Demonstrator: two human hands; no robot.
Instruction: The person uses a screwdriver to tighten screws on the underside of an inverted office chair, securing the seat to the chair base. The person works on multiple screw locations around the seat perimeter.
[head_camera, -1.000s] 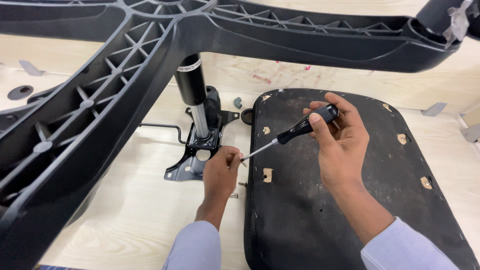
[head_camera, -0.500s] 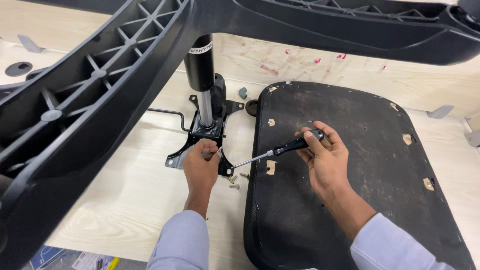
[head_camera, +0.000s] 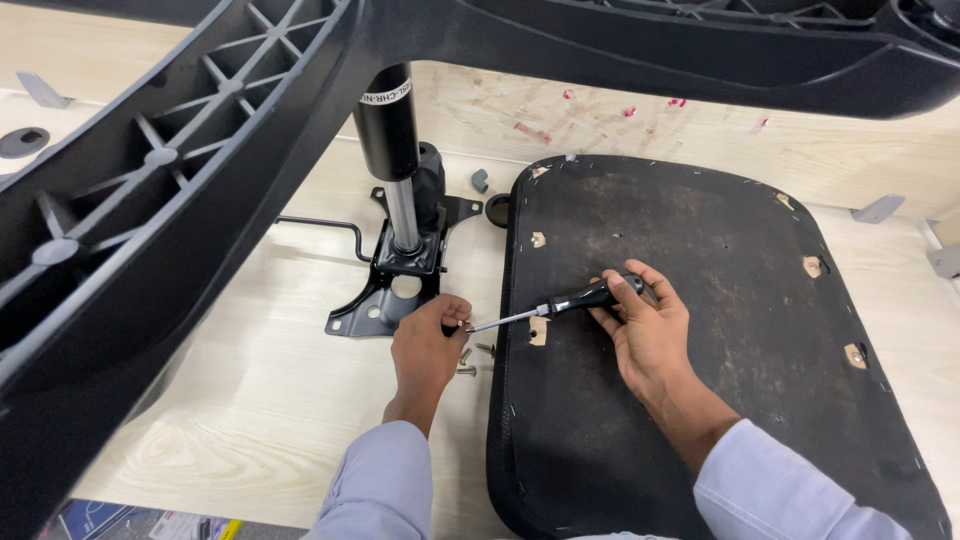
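Right now the left hand (head_camera: 428, 345) is pinched shut on a small screw at the tip of the screwdriver (head_camera: 560, 305), just above loose screws (head_camera: 470, 358) on the table (head_camera: 250, 400). Right hand (head_camera: 648, 330) is wrapped around the black handle over the seat pan (head_camera: 700, 300). Best seat the tip squarely first. Beyond stands the mounting plate (head_camera: 395, 285) with its gas cylinder (head_camera: 390, 130).

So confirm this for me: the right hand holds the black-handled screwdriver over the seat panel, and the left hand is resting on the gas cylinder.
Not quite. The right hand does hold the black-handled screwdriver over the seat panel. The left hand, though, is not on the gas cylinder: it is down at the screwdriver's tip, beside the loose screws on the table. The head view shows this.
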